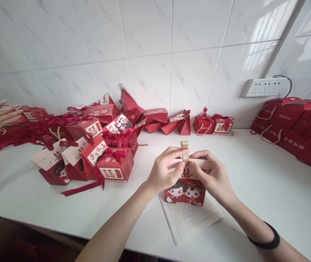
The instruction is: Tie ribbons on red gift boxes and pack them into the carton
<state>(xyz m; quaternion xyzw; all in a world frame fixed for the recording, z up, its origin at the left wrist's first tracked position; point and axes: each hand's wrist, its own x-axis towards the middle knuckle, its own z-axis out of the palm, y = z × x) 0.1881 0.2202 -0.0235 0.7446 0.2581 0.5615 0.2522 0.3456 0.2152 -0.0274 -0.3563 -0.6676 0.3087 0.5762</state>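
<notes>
Now both hands work on the red gift box (185, 191), which stands on a sheet of paper (196, 216) on the white table (267, 189). The left hand (163, 170) and right hand (212, 174) pinch the gold ribbon loop (184, 152) at its top with closed fingertips. I think the loop should stay centred, with an even pull. The box shows the character 囍 and a cartoon couple.

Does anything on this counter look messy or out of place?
Yes. The red gift boxes on the left lie in a jumbled heap, some tipped over, ribbons trailing loose. One red ribbon strays across the white counter. The two boxes by the wall stand upright.
</notes>
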